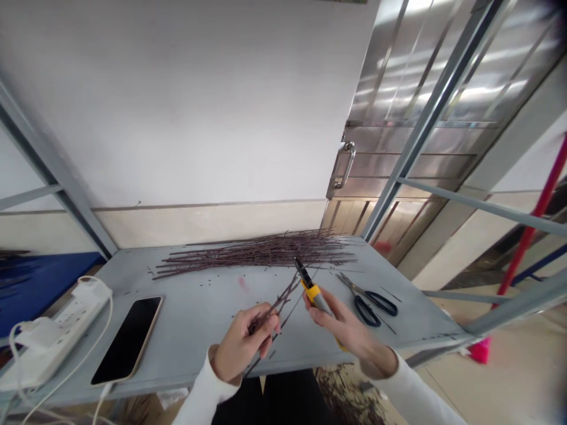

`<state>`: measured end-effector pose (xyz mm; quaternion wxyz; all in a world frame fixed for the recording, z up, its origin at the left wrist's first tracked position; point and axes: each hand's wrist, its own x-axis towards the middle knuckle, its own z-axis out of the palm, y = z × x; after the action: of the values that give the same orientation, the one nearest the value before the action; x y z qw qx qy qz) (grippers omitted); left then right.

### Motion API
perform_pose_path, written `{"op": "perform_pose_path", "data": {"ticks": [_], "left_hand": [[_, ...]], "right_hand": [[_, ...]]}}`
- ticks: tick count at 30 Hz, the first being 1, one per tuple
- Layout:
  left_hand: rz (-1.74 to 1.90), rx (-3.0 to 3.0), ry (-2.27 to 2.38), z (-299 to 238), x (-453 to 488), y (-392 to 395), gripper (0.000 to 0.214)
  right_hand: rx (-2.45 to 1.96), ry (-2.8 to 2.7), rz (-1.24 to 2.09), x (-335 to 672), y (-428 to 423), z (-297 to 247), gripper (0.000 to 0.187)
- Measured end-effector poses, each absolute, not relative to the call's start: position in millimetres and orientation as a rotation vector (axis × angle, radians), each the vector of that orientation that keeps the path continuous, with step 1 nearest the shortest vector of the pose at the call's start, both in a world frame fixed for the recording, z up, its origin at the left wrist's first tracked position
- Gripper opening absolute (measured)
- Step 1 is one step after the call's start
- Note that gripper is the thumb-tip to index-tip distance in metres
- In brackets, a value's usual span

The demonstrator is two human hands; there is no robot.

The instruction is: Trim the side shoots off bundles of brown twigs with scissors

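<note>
My left hand (245,343) is closed around a small bunch of thin dark sticks (283,300) that point up and to the right. My right hand (343,327) grips a yellow and grey cutter (310,286) whose dark tip meets the upper ends of those sticks. Both hands hover over the front edge of a grey metal shelf (208,307). A long pile of the same dark sticks (261,251) lies across the back of the shelf.
Black-handled scissors (370,302) lie just right of my right hand. A black phone (129,338) and a white power strip (53,336) with cables sit at the left. Grey shelf uprights (420,127) rise at both sides. Cut stick pieces (345,395) litter the floor below.
</note>
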<state>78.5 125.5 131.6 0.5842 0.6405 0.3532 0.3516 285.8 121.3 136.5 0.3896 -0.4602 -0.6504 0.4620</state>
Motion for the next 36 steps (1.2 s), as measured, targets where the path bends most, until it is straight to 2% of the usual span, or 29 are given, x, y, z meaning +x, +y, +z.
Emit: {"op": "perform_pose_path", "data": {"ticks": [2, 5, 8, 11, 14, 17, 22, 26, 29, 32, 34, 36], "left_hand": [[0.717, 1.372, 0.703, 132, 77, 128, 0.037], [0.605, 1.245, 0.624, 131, 74, 132, 0.037], [0.604, 1.224, 0.641, 128, 72, 136, 0.037], [0.625, 1.228, 0.641, 126, 70, 139, 0.038], [0.676, 1.251, 0.655, 128, 65, 143, 0.037], [0.719, 1.302, 0.693, 135, 59, 148, 0.037], [0.726, 1.384, 0.708, 140, 59, 154, 0.038], [0.745, 1.388, 0.699, 128, 63, 154, 0.039], [0.756, 1.415, 0.715, 119, 63, 154, 0.037], [0.758, 1.454, 0.726, 116, 61, 150, 0.037], [0.778, 1.502, 0.785, 116, 61, 146, 0.036], [0.819, 1.586, 0.92, 116, 64, 139, 0.034]], "right_hand": [[-1.265, -1.759, 0.804, 286, 124, 131, 0.013], [-1.328, -1.835, 0.364, 290, 132, 119, 0.021], [-1.34, -1.84, 0.158, 296, 140, 109, 0.026], [-1.272, -1.834, 0.092, 300, 144, 106, 0.026], [-1.234, -1.85, 0.154, 301, 142, 106, 0.026], [-1.285, -1.864, 0.354, 299, 134, 108, 0.019], [-1.236, -1.649, 0.97, 291, 117, 104, 0.017], [-0.99, -1.374, 1.516, 282, 104, 96, 0.017], [-0.846, -1.204, 1.776, 279, 96, 92, 0.02], [-0.9, -1.242, 1.803, 284, 96, 95, 0.019], [-1.1, -1.396, 1.583, 291, 100, 101, 0.016], [-1.35, -1.593, 1.21, 297, 106, 110, 0.013]]}}
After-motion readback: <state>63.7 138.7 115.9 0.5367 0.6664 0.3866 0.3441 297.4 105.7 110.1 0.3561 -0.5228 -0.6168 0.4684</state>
